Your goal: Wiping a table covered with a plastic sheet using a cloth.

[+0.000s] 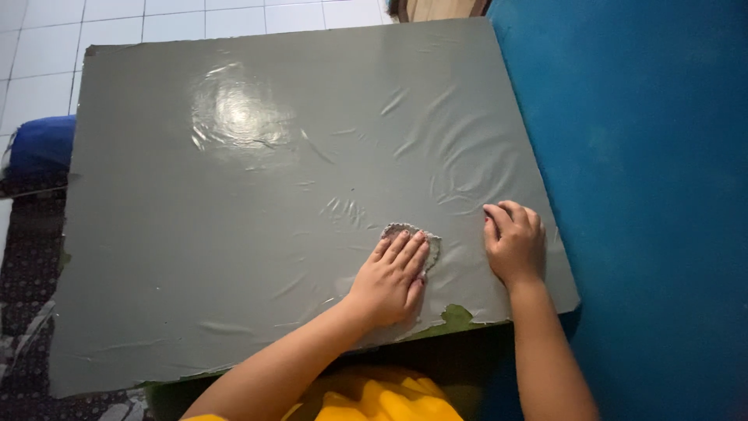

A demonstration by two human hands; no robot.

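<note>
Fingers (405,248) of the left hand (389,281) lie flat, pressing a small grey cloth (431,243) onto the worktop (195,234) near its front edge. Right hand (514,242) rests half-curled, empty, beside it. Cloth looks soft, light; pinch any edge.

**Grey cloth on the film-covered table**

A small grey cloth (417,238) lies flat on the grey table (195,234), near its front edge and towards its right side. Only its rounded, rough-edged far rim shows. The table's wrinkled, glossy covering is torn at that front edge, baring green.
</note>
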